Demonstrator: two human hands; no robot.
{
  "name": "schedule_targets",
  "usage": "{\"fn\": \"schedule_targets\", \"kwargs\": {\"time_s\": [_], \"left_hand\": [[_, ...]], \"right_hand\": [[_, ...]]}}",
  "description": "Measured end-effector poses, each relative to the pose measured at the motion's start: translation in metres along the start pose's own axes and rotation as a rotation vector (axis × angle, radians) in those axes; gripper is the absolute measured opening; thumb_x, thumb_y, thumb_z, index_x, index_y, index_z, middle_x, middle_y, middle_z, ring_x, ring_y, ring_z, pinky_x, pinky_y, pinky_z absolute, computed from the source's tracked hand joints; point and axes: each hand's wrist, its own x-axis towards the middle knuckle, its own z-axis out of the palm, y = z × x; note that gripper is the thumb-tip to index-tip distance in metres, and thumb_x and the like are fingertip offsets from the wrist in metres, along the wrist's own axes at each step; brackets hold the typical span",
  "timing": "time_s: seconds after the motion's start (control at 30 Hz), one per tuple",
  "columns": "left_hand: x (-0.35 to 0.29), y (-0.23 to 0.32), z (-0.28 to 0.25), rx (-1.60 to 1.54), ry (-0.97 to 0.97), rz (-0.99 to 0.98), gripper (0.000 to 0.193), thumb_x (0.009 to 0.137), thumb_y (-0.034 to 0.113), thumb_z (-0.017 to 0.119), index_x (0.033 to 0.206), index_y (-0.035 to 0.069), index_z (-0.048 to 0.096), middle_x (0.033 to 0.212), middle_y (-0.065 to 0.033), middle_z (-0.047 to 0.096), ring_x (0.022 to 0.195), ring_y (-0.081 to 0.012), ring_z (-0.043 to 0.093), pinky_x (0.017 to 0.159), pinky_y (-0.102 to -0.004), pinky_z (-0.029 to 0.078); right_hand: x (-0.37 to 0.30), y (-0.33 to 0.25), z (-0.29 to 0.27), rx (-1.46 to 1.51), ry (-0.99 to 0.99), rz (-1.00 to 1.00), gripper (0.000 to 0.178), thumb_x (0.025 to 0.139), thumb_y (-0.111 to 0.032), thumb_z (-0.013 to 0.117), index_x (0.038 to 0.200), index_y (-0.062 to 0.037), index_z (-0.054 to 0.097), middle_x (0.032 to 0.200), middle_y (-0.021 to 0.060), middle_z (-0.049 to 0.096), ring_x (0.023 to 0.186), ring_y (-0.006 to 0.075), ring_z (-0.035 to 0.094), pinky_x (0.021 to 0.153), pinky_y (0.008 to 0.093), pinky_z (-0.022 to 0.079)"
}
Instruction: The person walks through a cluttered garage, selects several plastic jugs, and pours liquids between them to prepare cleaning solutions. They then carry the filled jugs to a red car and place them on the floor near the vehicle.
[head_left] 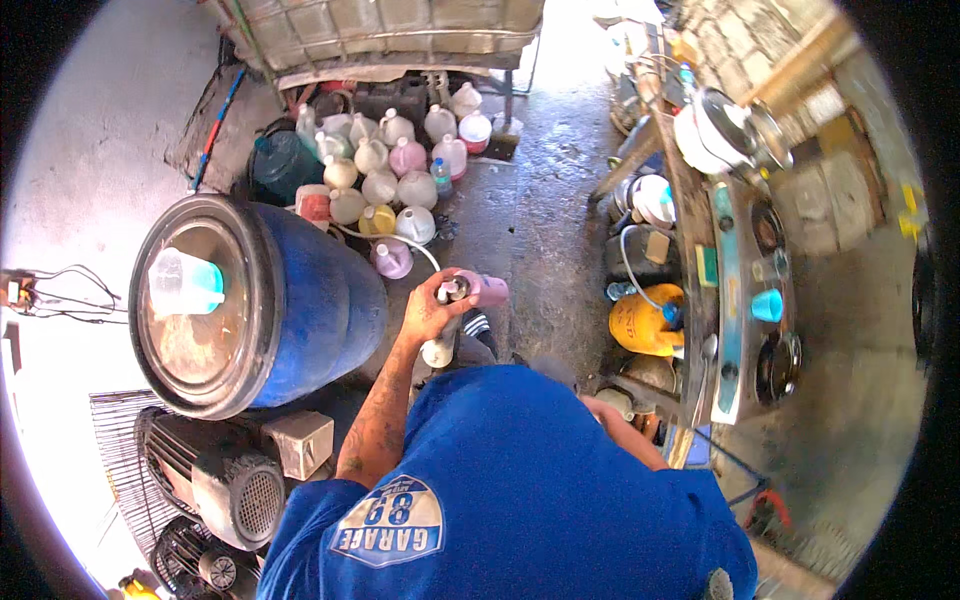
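Concrete floor (560, 210): dark grey and patchily shiny, running up the middle of the frame beside a pale wall at the left.
Blue drum (330, 310): left of the frame, large and leaning in the fisheye view, with a clear and turquoise plastic vessel (190, 282) on its lid.
Motor (240, 495): lower left, grey and ribbed, just below the drum and near a small pale box (299, 444).
Jugs (416, 189): crowded together left of the upper centre – clear, whitish, yellow and pink ones.
Pale hose (408, 241): curves out below the jugs and reaches close to the left hand.
Left hand (428, 312): near the centre, fingers curled in narrow around the top end of the pink bottle; small rounded fittings show at the grip, too unclear to name.
Pink bottle (489, 291): touching the hand and jutting out to its right in the frame, tilted, its body clear of the fingers.
Whitish container (437, 353): just below the same hand; whether they touch, I cannot tell.
Right hand (598, 410): right of the lower centre, mostly hidden by the blue shirt (560, 480) – I cannot tell if it holds anything.
Yellow jug (640, 322): right of centre, beside the bench (688, 215).
Turquoise cup (767, 306): far right, on a metal-topped unit.
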Motion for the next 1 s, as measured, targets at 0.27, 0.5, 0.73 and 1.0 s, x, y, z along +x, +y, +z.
{"fn": "schedule_targets", "kwargs": {"time_s": [0.27, 0.5, 0.73, 1.0], "left_hand": [[0.075, 0.029, -0.055, -0.012, 0.073, 0.025, 0.059, 0.072, 0.034, 0.085, 0.121, 0.008, 0.064, 0.104, -0.0146, 0.072, 0.099, -0.0265, 0.069, 0.087, -0.0383, 0.053], [0.174, 0.068, -0.098, -0.204, 0.209, 0.026, 0.068, 0.071, 0.037, 0.086, 0.126, 0.004, 0.062, 0.114, -0.0142, 0.069, 0.107, -0.0232, 0.065, 0.096, -0.0376, 0.049], [0.299, 0.037, -0.120, -0.738, 0.629, 0.061, 0.079, 0.080, 0.037, 0.078, 0.146, 0.012, 0.041, 0.109, -0.0106, 0.065, 0.090, -0.0160, 0.062, 0.084, -0.0334, 0.051], [0.437, 0.049, -0.075, -1.270, 1.248, -0.564, 0.046, 0.094, 0.050, 0.062, 0.105, 0.006, 0.061, 0.083, -0.0015, 0.058, 0.076, -0.0114, 0.054, 0.069, -0.0253, 0.043]], "right_hand": [[0.122, -0.175, -0.324, -0.344, 0.061, -0.252, 0.053, 0.081, -0.024, 0.070, 0.130, -0.0072, 0.057, 0.109, 0.0205, 0.069, 0.102, 0.0371, 0.066, 0.088, 0.0427, 0.052], [0.083, -0.502, -0.484, -0.161, -0.024, -0.994, 0.101, 0.069, -0.036, 0.088, 0.147, 0.0017, 0.036, 0.149, 0.0187, 0.044, 0.140, 0.0272, 0.039, 0.115, 0.0390, 0.031], [0.201, -0.608, -0.580, 0.176, -0.683, -0.778, 0.076, 0.067, -0.024, 0.085, 0.132, -0.0037, 0.051, 0.121, 0.0100, 0.064, 0.108, 0.0178, 0.062, 0.095, 0.0343, 0.049], [0.306, -0.599, -0.618, 0.323, -1.244, -0.408, 0.106, 0.059, -0.065, 0.083, 0.136, -0.0011, 0.048, 0.126, 0.0118, 0.061, 0.112, 0.0208, 0.061, 0.098, 0.0361, 0.048]]}}
